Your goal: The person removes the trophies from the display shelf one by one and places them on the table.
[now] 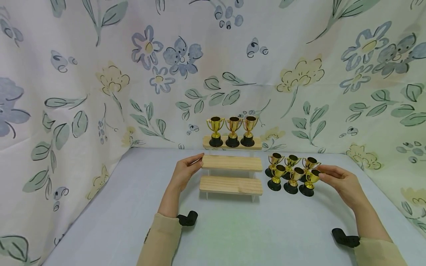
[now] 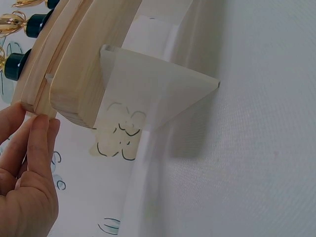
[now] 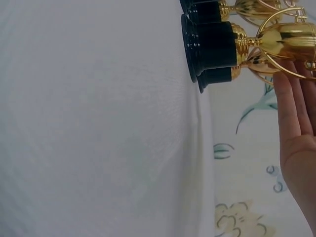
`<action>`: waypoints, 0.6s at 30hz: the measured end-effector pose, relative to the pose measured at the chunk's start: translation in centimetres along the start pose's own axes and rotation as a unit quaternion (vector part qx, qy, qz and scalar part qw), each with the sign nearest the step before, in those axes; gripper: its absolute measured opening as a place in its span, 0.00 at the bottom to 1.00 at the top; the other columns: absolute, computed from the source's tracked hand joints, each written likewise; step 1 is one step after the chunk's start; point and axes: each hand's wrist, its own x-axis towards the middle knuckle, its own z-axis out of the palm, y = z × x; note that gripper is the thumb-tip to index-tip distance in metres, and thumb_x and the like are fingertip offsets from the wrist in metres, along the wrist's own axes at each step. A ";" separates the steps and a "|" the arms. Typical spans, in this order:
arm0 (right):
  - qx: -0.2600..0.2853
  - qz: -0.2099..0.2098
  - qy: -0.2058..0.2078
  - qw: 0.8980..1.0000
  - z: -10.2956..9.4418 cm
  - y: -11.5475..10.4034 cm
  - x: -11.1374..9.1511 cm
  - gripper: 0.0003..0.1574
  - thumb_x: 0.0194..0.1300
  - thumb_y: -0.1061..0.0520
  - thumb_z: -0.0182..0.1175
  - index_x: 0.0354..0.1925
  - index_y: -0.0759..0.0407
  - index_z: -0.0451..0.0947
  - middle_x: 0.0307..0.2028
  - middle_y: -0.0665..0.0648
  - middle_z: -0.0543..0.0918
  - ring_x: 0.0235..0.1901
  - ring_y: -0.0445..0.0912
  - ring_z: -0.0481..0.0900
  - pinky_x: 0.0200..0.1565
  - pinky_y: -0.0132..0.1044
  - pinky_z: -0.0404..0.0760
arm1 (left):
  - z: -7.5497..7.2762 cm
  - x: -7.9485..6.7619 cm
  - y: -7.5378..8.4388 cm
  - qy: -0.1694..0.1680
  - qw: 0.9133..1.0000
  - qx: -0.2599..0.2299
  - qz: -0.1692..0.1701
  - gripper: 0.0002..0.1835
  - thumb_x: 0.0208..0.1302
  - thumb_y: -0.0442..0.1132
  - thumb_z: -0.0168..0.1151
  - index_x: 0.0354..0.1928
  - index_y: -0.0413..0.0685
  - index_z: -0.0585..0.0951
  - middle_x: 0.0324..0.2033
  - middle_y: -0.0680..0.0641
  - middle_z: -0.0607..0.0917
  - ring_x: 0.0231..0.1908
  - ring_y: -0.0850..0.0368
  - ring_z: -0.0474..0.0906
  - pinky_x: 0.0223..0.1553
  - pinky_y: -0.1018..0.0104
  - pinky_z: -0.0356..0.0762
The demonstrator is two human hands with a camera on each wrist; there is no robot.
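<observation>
A stepped display stand has three pale wooden boards on clear supports. My left hand (image 1: 184, 171) holds the left end of its middle board (image 1: 232, 163), thumb and fingertips against the wood in the left wrist view. On the top board (image 1: 206, 143) three small gold trophies (image 1: 216, 125) with black bases stand upright in a row. Several more trophies stand in two rows right of the stand. Close against the front-right trophy (image 1: 311, 179), my right hand (image 1: 342, 184) has its fingers extended; whether they touch it cannot be told. In the right wrist view, straight fingers (image 3: 287, 106) lie behind the cup.
The lowest board (image 1: 231, 185) is nearest me and bears nothing. A white cloth (image 1: 286, 229) covers the table, and a flower-print curtain (image 1: 206, 59) hangs behind and at both sides. Black straps with small devices (image 1: 188, 218) sit at both wrists.
</observation>
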 end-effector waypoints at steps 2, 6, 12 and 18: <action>0.012 -0.014 0.015 1.000 0.1 -0.2 0.1 0.21 0.69 0.67 0.58 0.59 0.62 0.78 0.46 0.36 0.87 0.46 0.28 0.83 0.47 0.16 0.81 | 0.0 0.0 0.0 0.000 1.000 -0.001 0.000 0.24 0.69 0.30 0.59 0.66 0.39 0.74 0.69 0.41 0.73 0.62 0.59 0.76 0.58 0.76 0.79; 0.052 -0.034 0.053 0.997 0.3 -0.6 0.2 0.20 0.68 0.69 0.58 0.57 0.63 0.79 0.44 0.41 0.89 0.45 0.31 0.86 0.47 0.18 0.83 | 0.0 -0.1 0.0 -0.002 1.000 -0.002 0.004 0.24 0.69 0.30 0.59 0.66 0.39 0.73 0.69 0.41 0.72 0.63 0.57 0.75 0.57 0.77 0.79; 0.116 -0.072 0.106 0.985 1.2 -1.6 0.6 0.20 0.65 0.72 0.59 0.54 0.65 0.81 0.43 0.44 0.90 0.43 0.35 0.87 0.47 0.22 0.84 | 0.0 0.0 -0.1 0.000 1.000 -0.003 0.001 0.24 0.69 0.30 0.59 0.66 0.39 0.74 0.69 0.41 0.73 0.62 0.59 0.76 0.57 0.78 0.79; 0.125 -0.110 0.131 0.977 2.4 -2.8 1.1 0.20 0.63 0.74 0.60 0.54 0.68 0.80 0.42 0.45 0.91 0.43 0.35 0.87 0.47 0.21 0.84 | 0.0 0.0 -0.1 0.003 1.000 -0.002 -0.001 0.24 0.69 0.30 0.59 0.66 0.39 0.74 0.69 0.41 0.73 0.63 0.56 0.75 0.57 0.77 0.79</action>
